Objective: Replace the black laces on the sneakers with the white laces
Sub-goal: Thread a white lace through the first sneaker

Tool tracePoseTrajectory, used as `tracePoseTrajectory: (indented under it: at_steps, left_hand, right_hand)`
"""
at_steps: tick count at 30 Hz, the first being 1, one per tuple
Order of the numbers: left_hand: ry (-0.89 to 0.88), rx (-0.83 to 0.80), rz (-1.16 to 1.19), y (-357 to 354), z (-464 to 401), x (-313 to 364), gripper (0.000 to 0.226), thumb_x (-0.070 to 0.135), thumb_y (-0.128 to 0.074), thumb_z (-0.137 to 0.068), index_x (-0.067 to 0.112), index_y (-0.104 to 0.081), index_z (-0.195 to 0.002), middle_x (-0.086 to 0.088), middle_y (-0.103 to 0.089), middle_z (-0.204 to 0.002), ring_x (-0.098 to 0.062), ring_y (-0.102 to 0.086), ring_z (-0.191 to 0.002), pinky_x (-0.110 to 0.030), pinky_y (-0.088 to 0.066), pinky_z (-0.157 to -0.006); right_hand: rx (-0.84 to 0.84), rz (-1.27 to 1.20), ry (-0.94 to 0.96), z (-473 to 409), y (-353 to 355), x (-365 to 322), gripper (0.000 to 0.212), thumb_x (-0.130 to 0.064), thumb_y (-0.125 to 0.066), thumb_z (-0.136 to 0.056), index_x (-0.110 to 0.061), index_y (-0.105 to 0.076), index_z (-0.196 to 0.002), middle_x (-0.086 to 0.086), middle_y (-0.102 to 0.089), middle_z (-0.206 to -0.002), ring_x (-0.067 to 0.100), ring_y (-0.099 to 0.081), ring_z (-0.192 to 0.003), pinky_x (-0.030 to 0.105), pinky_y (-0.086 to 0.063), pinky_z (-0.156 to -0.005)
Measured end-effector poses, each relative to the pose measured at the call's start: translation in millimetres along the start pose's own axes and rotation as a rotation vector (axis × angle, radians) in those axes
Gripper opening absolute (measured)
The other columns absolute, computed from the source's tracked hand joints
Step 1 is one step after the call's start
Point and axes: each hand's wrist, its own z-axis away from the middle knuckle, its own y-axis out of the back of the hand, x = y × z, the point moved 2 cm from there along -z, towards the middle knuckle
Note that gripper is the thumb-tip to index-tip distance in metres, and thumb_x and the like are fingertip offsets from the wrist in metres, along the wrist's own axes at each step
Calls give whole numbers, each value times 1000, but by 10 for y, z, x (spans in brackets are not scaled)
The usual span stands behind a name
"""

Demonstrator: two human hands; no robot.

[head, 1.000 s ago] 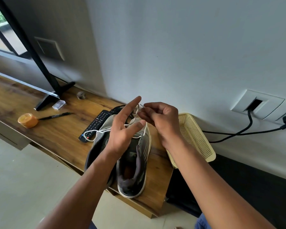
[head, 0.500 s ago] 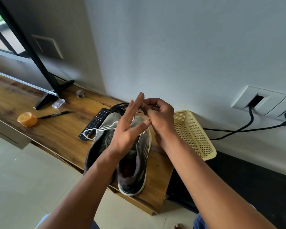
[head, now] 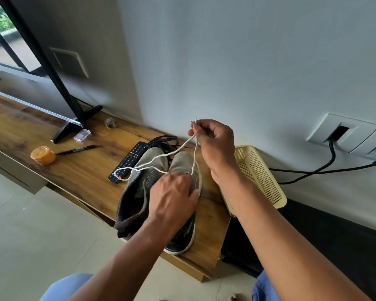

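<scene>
below the right hand (head: 213, 144): white lace (head: 161, 156) is hanging in two strands from the pinch, both tips (head: 194, 122) sticking up past the fingers. one strand is dropping straight to the right sneaker (head: 182, 164); the other is trailing left across the left sneaker (head: 148, 157) to the remote (head: 130, 159). left hand (head: 172, 196) is pressing on the right sneaker, directly under the pinch; grip there cannot be told. black laces (head: 163, 141) are lying beyond the toes.

White lace (head: 161, 156): runs from the right hand (head: 215, 144) to the left hand (head: 174, 196). Sneakers (head: 156, 161) under the left hand: grey-beige uppers, white soles. Black laces (head: 163, 141) beyond them. Perforated basket (head: 261, 177) right of the right hand: pale yellow.
</scene>
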Motion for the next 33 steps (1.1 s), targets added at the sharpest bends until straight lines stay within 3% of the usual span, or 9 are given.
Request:
tracePoseTrajectory:
  at_steps: [2, 7, 10, 14, 18, 22, 25, 30, 33]
  left_hand:
    - [-21, -33, -54, -172, 18, 7, 32, 48, -66, -89, 23, -52, -74, 9, -62, -80, -17, -61, -83, -37, -54, -75]
    - [47, -32, -104, -250, -14, -7, 30, 51, -63, -86, 22, -62, -76, 8, -62, -76, -16, -59, -83, -34, -53, -73]
    - [75, -68, -80, -289, -42, -26, 34, 56, -65, -84, 23, -64, -79, 6, -62, -78, -19, -61, -87, -37, -54, -78]
    - [66, -70, -104, -280, -44, 14, 38, 61, -70, -83, 23, -67, -82, 3, -64, -80, -19, -60, -84, -38, -55, -75]
    - [74, -101, -104, -277, -50, -4, 37, 60, -69, -83, 24, -66, -80, 4, -63, -77, -20, -61, -81, -40, -56, -79]
    - [77, -97, -128, -263, -41, 22, 36, 61, -64, -84, 25, -67, -82, 4, -62, -79, -18, -62, -84, -36, -56, -74]
    - [96, -122, -117, -267, -38, 10, 36, 61, -64, -85, 26, -72, -90, 4, -66, -84, -19, -63, -87, -38, -57, -81]
    - [95, -119, -131, -203, -12, 27, 35, 59, -62, -89, 27, -73, -97, 5, -69, -92, -17, -64, -91, -33, -56, -78]
    - [122, -136, -97, -237, 13, 18, 40, 60, -63, -88, 27, -76, -106, 5, -70, -95, -18, -64, -95, -37, -56, -86]
  right_hand:
    - [13, 20, 45, -29, -14, -69, 10, -10, -69, -98, -11, -76, -91, 2, -77, -80, 2, -70, -77, 21, -54, -79]
    - [51, -12, 115, -120, -44, -234, 13, -8, -67, -98, -16, -73, -89, 0, -75, -74, 15, -72, -74, 39, -60, -82]
    - [58, -10, 157, -121, -76, -301, 16, -7, -67, -97, -17, -72, -86, 0, -74, -71, 15, -70, -68, 37, -59, -76]
    - [69, -47, 189, -65, -94, -394, 13, -5, -65, -97, -12, -73, -90, 3, -74, -73, 13, -67, -65, 36, -55, -70]
    - [74, -117, 236, -60, -98, -626, 16, -3, -65, -97, -15, -72, -88, 4, -73, -72, 18, -68, -66, 41, -59, -70]
    - [73, -171, 349, -109, -95, -1048, 10, -7, -67, -96, -10, -72, -88, 6, -72, -71, 19, -67, -63, 35, -54, -62]
    - [64, -186, 422, -191, -69, -1418, 10, -4, -67, -98, -6, -72, -90, 9, -74, -72, 19, -69, -64, 35, -56, -61]
    - [72, -215, 459, -301, -78, -1866, 11, -2, -66, -98, 0, -73, -90, 11, -73, -70, 19, -67, -60, 34, -57, -58]
    - [89, -223, 456, -391, -141, -2026, 14, 1, -65, -96, -4, -72, -84, 9, -72, -67, 19, -65, -57, 33, -54, -55]
